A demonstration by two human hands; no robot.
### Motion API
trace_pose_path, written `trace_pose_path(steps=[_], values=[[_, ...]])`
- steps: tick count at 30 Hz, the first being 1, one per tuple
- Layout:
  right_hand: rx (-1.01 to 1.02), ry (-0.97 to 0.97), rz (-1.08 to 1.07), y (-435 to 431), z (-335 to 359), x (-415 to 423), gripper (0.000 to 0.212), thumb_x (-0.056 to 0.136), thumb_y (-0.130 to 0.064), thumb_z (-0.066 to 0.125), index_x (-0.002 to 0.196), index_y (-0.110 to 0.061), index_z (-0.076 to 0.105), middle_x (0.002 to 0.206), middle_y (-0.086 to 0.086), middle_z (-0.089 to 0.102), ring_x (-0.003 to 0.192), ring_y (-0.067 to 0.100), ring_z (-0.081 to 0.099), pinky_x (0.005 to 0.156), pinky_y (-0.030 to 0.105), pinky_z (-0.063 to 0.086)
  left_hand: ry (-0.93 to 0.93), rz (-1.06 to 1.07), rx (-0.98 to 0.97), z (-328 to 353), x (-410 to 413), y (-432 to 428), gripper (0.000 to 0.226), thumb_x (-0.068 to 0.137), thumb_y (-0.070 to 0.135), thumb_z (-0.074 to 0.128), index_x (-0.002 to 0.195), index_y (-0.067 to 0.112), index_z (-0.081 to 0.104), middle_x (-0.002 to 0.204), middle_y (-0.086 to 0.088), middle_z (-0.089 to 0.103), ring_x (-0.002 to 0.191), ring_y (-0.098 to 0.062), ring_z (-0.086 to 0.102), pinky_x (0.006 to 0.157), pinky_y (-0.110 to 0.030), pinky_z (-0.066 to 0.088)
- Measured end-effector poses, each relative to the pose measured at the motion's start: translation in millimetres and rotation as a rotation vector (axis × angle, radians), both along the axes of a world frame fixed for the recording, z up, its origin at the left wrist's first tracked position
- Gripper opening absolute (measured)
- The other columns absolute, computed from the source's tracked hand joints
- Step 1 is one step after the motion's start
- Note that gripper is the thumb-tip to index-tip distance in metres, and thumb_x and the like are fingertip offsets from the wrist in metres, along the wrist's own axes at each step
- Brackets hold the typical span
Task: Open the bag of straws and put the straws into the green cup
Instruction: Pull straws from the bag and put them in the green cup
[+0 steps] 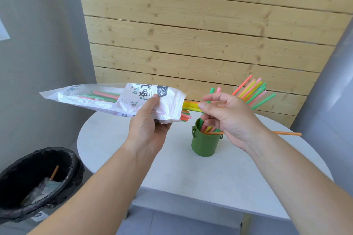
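My left hand point(148, 120) grips the white plastic straw bag point(107, 99) near its open right end and holds it level above the table. Yellow, orange and green straw tips point(188, 109) stick out of the bag's mouth. My right hand point(227, 118) pinches the yellow straws at that mouth with thumb and forefinger. Below it stands the green cup point(205, 144), which holds several coloured straws point(254, 91) that fan out up and to the right. One orange straw point(286, 133) lies across the cup's rim and points right.
The cup stands on a round white table point(219, 183). A wooden slat wall point(191, 44) rises behind it. A bin with a black liner point(38, 179) stands on the floor at the lower left, with a straw and scraps inside.
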State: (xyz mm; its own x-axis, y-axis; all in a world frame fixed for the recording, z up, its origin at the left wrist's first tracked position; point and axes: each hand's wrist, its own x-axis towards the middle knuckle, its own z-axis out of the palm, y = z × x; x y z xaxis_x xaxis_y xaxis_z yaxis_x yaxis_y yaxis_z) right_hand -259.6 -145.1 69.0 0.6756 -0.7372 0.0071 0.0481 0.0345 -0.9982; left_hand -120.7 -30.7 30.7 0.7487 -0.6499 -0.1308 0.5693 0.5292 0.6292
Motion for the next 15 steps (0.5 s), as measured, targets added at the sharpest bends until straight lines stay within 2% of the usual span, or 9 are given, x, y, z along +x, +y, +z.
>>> trace_pose_path(steps=[4,7,10,12,15], values=[[-0.054,0.022,-0.026,-4.0,4.8,-5.5,0.005,0.087,-0.001,0.075,0.091,-0.002,0.073,0.069,0.007,0.068,0.054,0.010,0.066,0.052,0.019,0.054,0.029,-0.002,-0.006,1.6,0.2,1.7,0.021,0.100,0.012,0.062,0.118,0.001,0.063,0.099,-0.015,0.076,0.078,-0.030,0.077,0.060,-0.043,0.062],[-0.091,0.022,0.001,-19.2,24.1,-19.5,0.007,0.086,0.002,0.073,0.092,-0.002,0.072,0.067,0.007,0.070,0.055,0.011,0.067,0.053,0.019,0.056,0.069,0.009,-0.006,3.4,6.1,5.4,0.012,0.100,0.012,0.061,0.106,0.003,0.064,0.089,-0.013,0.078,0.074,-0.031,0.077,0.055,-0.041,0.062],[-0.186,0.065,0.016,-39.4,51.9,-38.3,0.009,0.083,0.003,0.072,0.091,-0.002,0.071,0.061,0.005,0.072,0.053,0.011,0.069,0.054,0.018,0.057,0.093,0.028,0.002,2.4,11.9,7.8,0.011,0.100,0.013,0.061,0.105,0.003,0.063,0.095,-0.015,0.075,0.085,-0.036,0.074,0.061,-0.046,0.065],[-0.261,0.113,-0.001,-53.7,70.6,-52.3,0.013,0.078,-0.001,0.074,0.090,-0.004,0.071,0.061,0.004,0.073,0.054,0.011,0.069,0.055,0.017,0.057,0.101,0.029,0.005,1.9,13.0,8.3,0.011,0.101,0.013,0.059,0.104,0.002,0.061,0.095,-0.016,0.074,0.086,-0.039,0.074,0.062,-0.046,0.065],[-0.345,0.215,-0.010,-73.5,95.3,-75.1,0.021,0.068,-0.010,0.078,0.089,-0.006,0.075,0.065,0.005,0.075,0.056,0.011,0.071,0.057,0.017,0.058,0.103,0.030,0.012,2.7,13.1,9.4,0.011,0.101,0.012,0.059,0.103,0.002,0.057,0.100,-0.017,0.069,0.063,-0.039,0.075,0.055,-0.037,0.063]])
